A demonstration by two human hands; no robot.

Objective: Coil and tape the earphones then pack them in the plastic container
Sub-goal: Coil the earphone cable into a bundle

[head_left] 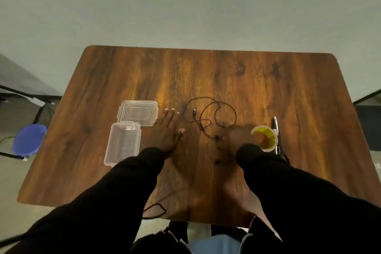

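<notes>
Writing: none legible; tape roll (pixel 265 137) shows yellow marks only, too blurred to read. Right hand (pixel 237 135) rests on the earphones (pixel 208 118), fingertips at the cable near an earbud; whether it pinches is unclear. Cable lies loose and uncoiled beyond and left of that hand. Tape roll touches its right side, scissors (pixel 276 132) just past it, partly hidden. Left hand (pixel 168 132) flat, fingers straight, on table (pixel 268 80). Plastic container (pixel 123 144) and lid (pixel 137 112) just left of it. Bare wood beyond.
</notes>
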